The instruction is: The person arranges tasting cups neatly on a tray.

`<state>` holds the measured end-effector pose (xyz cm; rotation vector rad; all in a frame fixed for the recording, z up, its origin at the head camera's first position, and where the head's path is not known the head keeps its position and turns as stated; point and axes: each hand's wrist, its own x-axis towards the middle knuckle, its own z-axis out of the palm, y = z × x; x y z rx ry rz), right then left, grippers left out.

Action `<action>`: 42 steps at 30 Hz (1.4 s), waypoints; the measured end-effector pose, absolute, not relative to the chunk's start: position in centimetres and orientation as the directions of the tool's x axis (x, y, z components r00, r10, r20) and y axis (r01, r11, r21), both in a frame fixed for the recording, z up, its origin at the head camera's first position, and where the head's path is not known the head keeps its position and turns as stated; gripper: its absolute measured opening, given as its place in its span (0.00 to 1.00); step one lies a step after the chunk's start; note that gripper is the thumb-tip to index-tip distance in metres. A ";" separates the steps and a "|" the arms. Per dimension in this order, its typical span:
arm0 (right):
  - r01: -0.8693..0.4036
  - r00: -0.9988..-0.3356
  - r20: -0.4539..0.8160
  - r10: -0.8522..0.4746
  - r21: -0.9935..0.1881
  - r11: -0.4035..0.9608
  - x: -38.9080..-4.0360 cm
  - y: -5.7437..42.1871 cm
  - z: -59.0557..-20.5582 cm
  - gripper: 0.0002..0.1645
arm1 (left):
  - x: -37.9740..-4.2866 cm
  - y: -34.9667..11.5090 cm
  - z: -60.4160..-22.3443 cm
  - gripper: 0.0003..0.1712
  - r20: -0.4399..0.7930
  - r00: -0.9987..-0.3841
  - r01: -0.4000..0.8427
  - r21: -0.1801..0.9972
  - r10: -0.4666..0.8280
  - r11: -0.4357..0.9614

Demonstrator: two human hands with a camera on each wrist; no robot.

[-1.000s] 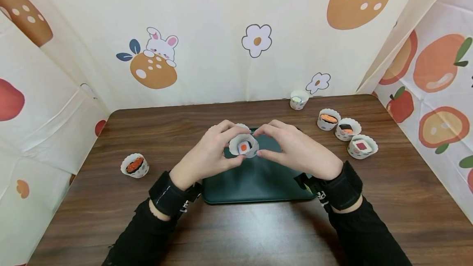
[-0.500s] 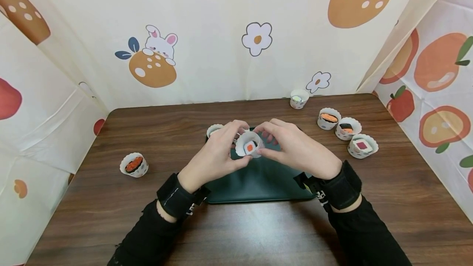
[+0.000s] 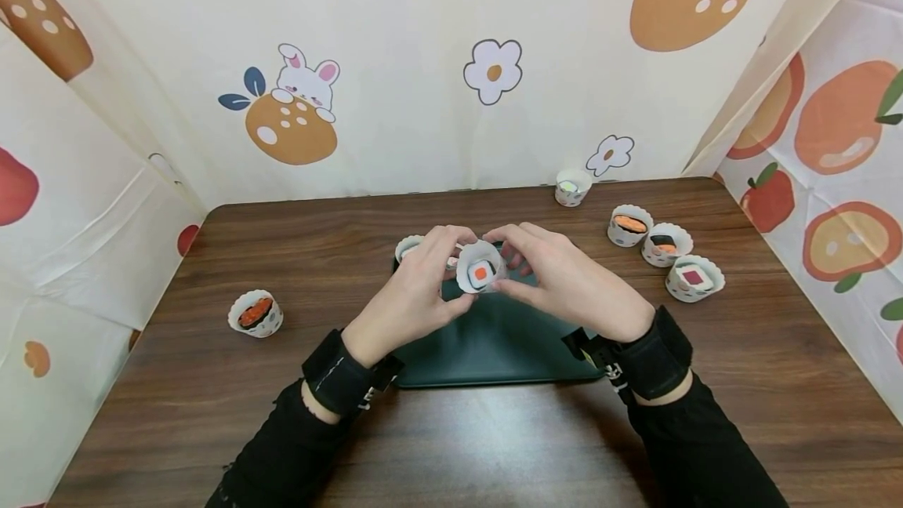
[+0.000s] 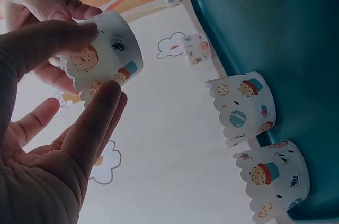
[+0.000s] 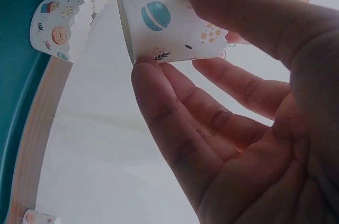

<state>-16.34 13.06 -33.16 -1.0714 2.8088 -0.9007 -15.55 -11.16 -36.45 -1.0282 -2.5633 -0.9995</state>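
Note:
Over the green tray (image 3: 501,355), both hands hold one white scalloped paper cup (image 3: 469,257), its mouth tipped toward the head camera. Inside sits a sushi roll piece (image 3: 481,273) with an orange centre. My left hand (image 3: 412,284) pinches the cup between thumb and fingers; the left wrist view shows the printed cup wall (image 4: 117,57) there. From the other side my right hand (image 3: 564,277) pinches it, thumb on the wall (image 5: 159,36) and a fingertip at the base edge. Behind the left hand, a paper cup (image 3: 407,246) stands at the tray's back left, with another mostly hidden beside it.
At the right of the wooden table (image 3: 339,234) stand paper cups with sushi pieces: a back one (image 3: 629,226), a middle one (image 3: 666,245) and a front one (image 3: 694,279). Another cup (image 3: 572,188) is at the back edge, one more (image 3: 255,313) at the left.
The left hand has moved a little right with the cup, bringing it to the right hand's fingers, which now pinch it. A cup at the tray's back left has come into sight.

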 end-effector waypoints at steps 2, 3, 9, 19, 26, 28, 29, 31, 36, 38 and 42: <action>-0.611 -0.766 0.197 -0.612 -0.518 0.598 -16.4 13.0 -33.2 0.34 | -15.6 -11.1 -36.5 0.38 0.407 -0.745 0.665 0.528 0.529 0.529; -0.610 -0.767 0.197 -0.611 -0.519 0.598 -16.4 13.0 -33.2 0.34 | -15.5 -11.1 -36.5 0.38 0.405 -0.748 0.660 0.535 0.526 0.527; -0.592 -0.777 0.174 -0.605 -0.529 0.608 -16.4 13.0 -33.2 0.36 | -15.5 -11.1 -36.6 0.34 0.405 -0.758 0.649 0.554 0.512 0.522; -0.593 -0.773 0.174 -0.610 -0.538 0.598 -16.4 13.1 -33.4 0.37 | -15.5 -10.7 -36.6 0.30 0.455 -0.720 0.693 0.514 0.525 0.505; -0.595 -0.769 0.154 -0.620 -0.525 0.609 -16.4 12.9 -33.4 0.36 | -15.1 -10.7 -36.6 0.28 0.476 -0.701 0.712 0.508 0.531 0.485; -0.591 -0.773 0.149 -0.616 -0.520 0.616 -16.4 12.9 -33.4 0.36 | -15.1 -10.6 -36.6 0.28 0.479 -0.693 0.719 0.505 0.538 0.477; -0.588 -0.776 0.145 -0.614 -0.520 0.620 -16.3 12.9 -33.3 0.36 | -15.1 -10.6 -36.6 0.27 0.481 -0.690 0.723 0.502 0.541 0.475; -0.584 -0.778 0.140 -0.613 -0.522 0.622 -16.3 12.9 -33.3 0.37 | -15.0 -10.5 -36.5 0.27 0.485 -0.685 0.727 0.500 0.543 0.471; -0.567 -0.782 0.111 -0.613 -0.535 0.626 -16.3 12.9 -33.2 0.37 | -15.0 -10.4 -36.6 0.25 0.500 -0.670 0.741 0.492 0.548 0.458; -0.558 -0.786 0.097 -0.611 -0.536 0.633 -16.3 12.9 -33.2 0.37 | -15.0 -10.3 -36.7 0.24 0.510 -0.660 0.750 0.484 0.552 0.450; -0.555 -0.788 0.084 -0.610 -0.529 0.643 -16.3 12.9 -33.3 0.37 | -15.0 -10.2 -36.8 0.23 0.533 -0.639 0.768 0.474 0.554 0.430</action>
